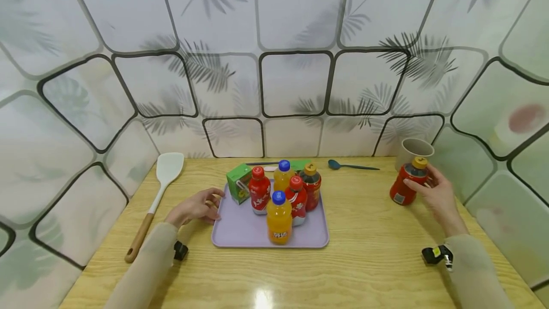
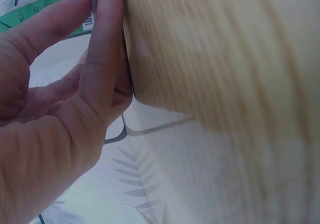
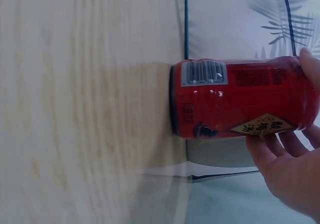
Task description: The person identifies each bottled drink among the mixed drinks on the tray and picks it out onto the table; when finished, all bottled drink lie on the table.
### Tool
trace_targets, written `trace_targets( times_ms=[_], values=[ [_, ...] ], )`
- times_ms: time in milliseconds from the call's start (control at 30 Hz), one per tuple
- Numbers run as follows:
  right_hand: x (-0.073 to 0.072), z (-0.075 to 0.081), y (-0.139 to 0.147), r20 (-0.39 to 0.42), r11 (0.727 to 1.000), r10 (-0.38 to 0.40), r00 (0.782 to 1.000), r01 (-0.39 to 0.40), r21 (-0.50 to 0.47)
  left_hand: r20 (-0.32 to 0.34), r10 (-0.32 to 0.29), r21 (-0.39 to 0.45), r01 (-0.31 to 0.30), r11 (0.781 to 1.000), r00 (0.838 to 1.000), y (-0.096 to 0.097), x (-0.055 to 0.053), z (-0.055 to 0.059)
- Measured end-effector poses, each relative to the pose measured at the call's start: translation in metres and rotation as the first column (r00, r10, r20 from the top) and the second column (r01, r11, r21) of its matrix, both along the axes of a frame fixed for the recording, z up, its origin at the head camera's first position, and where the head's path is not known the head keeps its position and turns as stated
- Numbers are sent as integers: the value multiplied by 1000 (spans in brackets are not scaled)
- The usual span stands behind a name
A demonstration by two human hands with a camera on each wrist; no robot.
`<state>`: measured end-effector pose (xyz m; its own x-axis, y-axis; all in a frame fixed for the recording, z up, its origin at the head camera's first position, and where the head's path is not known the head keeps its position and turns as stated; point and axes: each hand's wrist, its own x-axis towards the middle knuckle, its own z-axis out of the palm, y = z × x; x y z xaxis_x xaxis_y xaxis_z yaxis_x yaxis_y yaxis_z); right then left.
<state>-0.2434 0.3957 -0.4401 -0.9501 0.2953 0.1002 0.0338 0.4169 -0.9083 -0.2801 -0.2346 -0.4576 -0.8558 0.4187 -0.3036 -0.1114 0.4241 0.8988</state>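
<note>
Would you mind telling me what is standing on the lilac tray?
On the lilac tray stand five bottles and a green carton. The bottles hide part of the tray floor behind them.

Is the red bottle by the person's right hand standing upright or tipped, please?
Tilted: the red bottle leans left, base on the table, right hand holding its upper part.
</note>
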Motion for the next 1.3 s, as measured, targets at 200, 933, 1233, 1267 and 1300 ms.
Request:
trace_targets(
  times_ms=[200, 933, 1233, 1267, 1300],
  values=[
    [3, 6, 5, -200, 972, -59, 978, 11, -236, 2, 5, -5, -5, 1000, 1000, 1, 0, 0],
    [19, 15, -29, -382, 872, 152, 912, -306, -381, -1, 1, -16, -1, 1000, 1000, 1, -2, -2],
    [13, 7, -67, -230, 890, 344, 910, -394, -229, -5, 4, -29, -4, 1000, 1000, 0, -2, -2],
    [12, 6, -71, -221, 885, 358, 907, -405, -231, -6, 4, -29, -4, 1000, 1000, 0, -1, -2],
    [11, 5, -75, -212, 879, 371, 904, -415, -235, -7, 4, -30, -4, 1000, 1000, 0, -1, -2]
  ],
)
